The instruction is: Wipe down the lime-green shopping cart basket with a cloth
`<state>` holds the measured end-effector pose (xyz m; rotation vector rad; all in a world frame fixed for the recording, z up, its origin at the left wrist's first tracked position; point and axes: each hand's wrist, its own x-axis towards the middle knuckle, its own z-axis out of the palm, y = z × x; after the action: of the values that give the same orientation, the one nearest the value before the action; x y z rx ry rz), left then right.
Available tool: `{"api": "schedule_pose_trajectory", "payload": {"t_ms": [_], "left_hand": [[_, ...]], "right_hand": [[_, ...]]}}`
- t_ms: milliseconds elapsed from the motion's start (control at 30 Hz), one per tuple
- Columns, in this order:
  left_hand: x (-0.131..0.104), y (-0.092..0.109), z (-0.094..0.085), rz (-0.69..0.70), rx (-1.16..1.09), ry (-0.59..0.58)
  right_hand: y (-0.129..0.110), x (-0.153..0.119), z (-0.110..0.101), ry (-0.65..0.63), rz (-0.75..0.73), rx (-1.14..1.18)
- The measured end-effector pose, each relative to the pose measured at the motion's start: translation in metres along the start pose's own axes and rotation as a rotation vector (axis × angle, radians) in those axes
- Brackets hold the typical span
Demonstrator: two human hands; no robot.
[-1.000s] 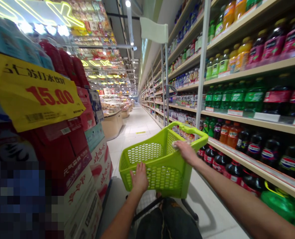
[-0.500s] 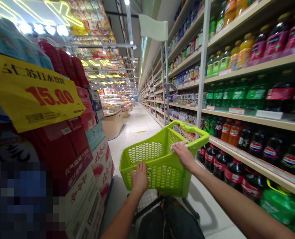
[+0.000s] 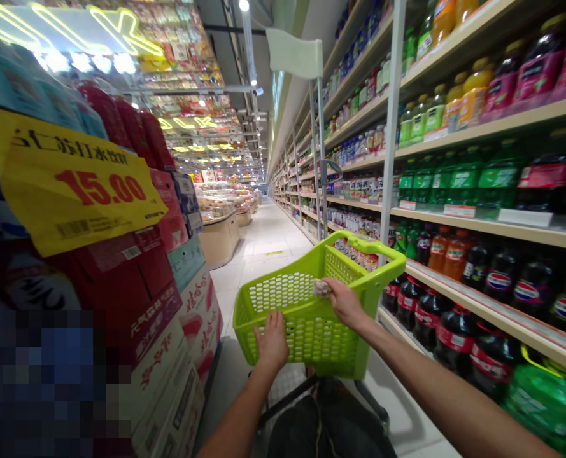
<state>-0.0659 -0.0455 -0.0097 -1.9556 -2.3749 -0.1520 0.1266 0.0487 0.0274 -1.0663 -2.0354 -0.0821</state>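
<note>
A lime-green shopping cart basket (image 3: pixel 330 337) with perforated sides stands in front of me. My left hand (image 3: pixel 272 340) rests on its near side, fingers over the top rim and apart. A small crumpled whitish cloth or wipe (image 3: pixel 321 288) is pinched in my right hand (image 3: pixel 344 302), at the basket's near rim, left of the cart handle (image 3: pixel 381 270). The basket's inside shows no goods where it is visible.
Shelves of bottled drinks (image 3: pixel 464 222) line the right side. Stacked cartons (image 3: pixel 197 312) with a yellow price sign (image 3: pixel 86 184) stand close on the left. A ladder (image 3: pixel 321 140) leans at the shelves ahead, beside the aisle floor (image 3: pixel 268 229).
My right hand has moved slightly left and down with the cloth, from near the handle to the near rim. My left hand stays on the basket's side.
</note>
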Motion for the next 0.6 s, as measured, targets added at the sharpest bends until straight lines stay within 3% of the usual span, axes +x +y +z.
{"api": "schedule_pose_trajectory", "payload": {"t_ms": [100, 267, 400, 600], "left_hand": [[-0.001, -0.001, -0.002, 0.021, 0.003, 0.001], [-0.002, -0.003, -0.001, 0.010, 0.015, -0.001], [-0.001, -0.004, 0.000, 0.012, -0.004, -0.001], [-0.002, -0.002, -0.003, -0.011, -0.007, -0.001]], "right_hand": [[-0.026, 0.007, 0.008, -0.080, 0.053, -0.009], [-0.002, 0.006, -0.001, -0.151, 0.082, -0.126], [0.007, -0.002, 0.004, -0.210, 0.002, -0.234], [-0.030, -0.018, 0.032, -0.261, -0.219, -0.063]]}}
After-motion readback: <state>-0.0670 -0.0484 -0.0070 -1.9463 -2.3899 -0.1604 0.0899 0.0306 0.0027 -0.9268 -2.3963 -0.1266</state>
